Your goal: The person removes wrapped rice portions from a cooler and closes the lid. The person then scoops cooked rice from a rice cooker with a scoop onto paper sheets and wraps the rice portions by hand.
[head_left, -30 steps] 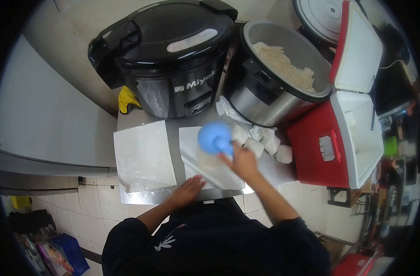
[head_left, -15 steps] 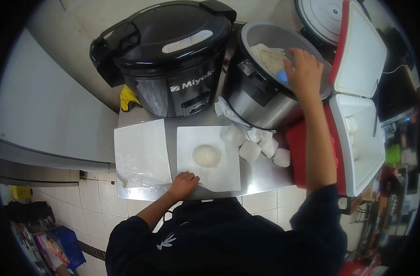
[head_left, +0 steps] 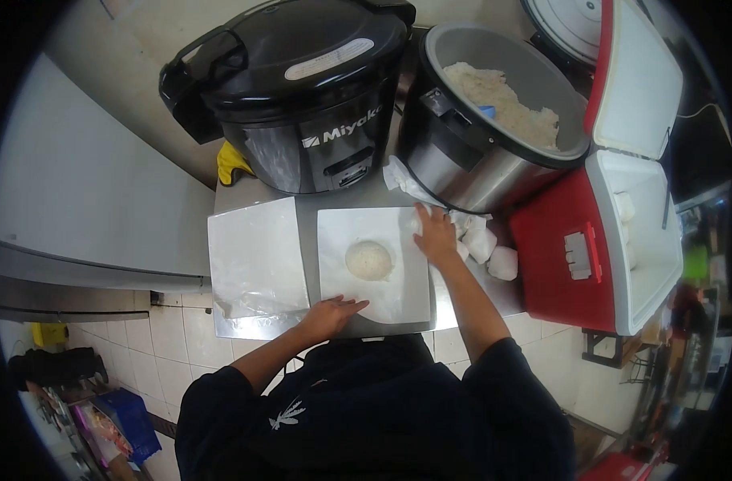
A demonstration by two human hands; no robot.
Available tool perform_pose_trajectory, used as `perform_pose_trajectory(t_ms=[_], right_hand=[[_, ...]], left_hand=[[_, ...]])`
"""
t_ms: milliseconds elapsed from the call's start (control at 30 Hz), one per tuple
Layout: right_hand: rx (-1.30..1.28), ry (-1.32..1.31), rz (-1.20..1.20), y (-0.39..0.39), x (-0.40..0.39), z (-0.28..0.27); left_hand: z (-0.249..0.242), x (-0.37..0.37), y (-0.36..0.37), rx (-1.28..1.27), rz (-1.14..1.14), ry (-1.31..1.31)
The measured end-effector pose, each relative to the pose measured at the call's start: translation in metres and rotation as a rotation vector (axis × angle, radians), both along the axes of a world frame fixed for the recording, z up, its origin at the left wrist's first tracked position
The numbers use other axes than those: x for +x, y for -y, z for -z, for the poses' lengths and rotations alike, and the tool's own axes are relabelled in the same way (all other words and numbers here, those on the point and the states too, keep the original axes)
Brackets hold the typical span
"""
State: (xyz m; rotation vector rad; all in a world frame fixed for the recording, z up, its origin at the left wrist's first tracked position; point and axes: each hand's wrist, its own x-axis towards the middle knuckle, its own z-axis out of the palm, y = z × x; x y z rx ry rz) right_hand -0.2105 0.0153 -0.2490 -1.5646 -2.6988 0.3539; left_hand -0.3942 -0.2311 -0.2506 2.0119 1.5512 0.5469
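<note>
A round mound of cooked rice (head_left: pixel 369 261) lies in the middle of a white paper sheet (head_left: pixel 334 228) on the metal table. My left hand (head_left: pixel 331 317) rests on the sheet's front edge, fingers stretched out and holding nothing. At the right edge of the sheet is my right hand (head_left: pixel 436 232), its fingers apart, partly covering the wrapped white packets beside it. Two packets show clearly, a nearer one (head_left: pixel 503 263) and another (head_left: pixel 480 244). A stack of white sheets in clear plastic (head_left: pixel 258 256) lies to the left.
An open rice cooker (head_left: pixel 454 148) holds rice (head_left: pixel 502 100) and a blue scoop (head_left: pixel 486 111). A closed black Miyako cooker (head_left: pixel 294 104) stands left of it, by a yellow cloth (head_left: pixel 232 163). On the right, a red cooler (head_left: pixel 554 240) has its lid up and white packets inside.
My right hand has let go of the blue scoop, which stays in the cooker, and has come down to the paper's right edge. My left hand's fingers have spread and shifted rightward.
</note>
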Motion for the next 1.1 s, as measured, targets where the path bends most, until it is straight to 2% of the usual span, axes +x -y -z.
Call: perform_pose_trajectory(t_ms=[100, 133, 167, 200, 233, 267, 333, 433, 567, 1100], right_hand=[[0.103, 0.135, 0.067, -0.002, 0.015, -0.001], [0.245, 0.067, 0.038, 0.004, 0.021, 0.000], [0.241, 0.070, 0.043, 0.013, 0.023, -0.005], [0.311, -0.044, -0.038, 0.022, 0.024, -0.016], [0.382, -0.158, -0.120, 0.033, 0.024, -0.025], [0.381, -0.155, -0.115, 0.046, 0.024, -0.031], [0.252, -0.385, -0.187, 0.076, 0.022, -0.037], [0.053, -0.520, -0.245, 0.122, 0.020, -0.032], [-0.207, -0.616, -0.294, 0.160, 0.014, -0.008], [-0.309, -0.742, -0.334, 0.156, -0.008, 0.004]], left_hand=[[-0.011, -0.004, -0.004, -0.031, 0.011, 0.096], [-0.011, -0.006, -0.004, -0.035, 0.017, 0.097], [-0.011, -0.007, -0.003, 0.016, 0.007, 0.107], [-0.013, -0.007, -0.004, 0.069, -0.002, 0.118], [-0.014, -0.007, -0.004, 0.067, 0.003, 0.121], [-0.019, -0.007, -0.005, 0.003, -0.021, 0.153], [-0.020, -0.008, -0.007, -0.059, -0.039, 0.184], [-0.018, -0.009, -0.011, -0.004, -0.013, 0.210], [-0.021, -0.011, -0.013, -0.073, -0.059, 0.261], [-0.023, -0.017, -0.016, -0.160, -0.135, 0.288]])
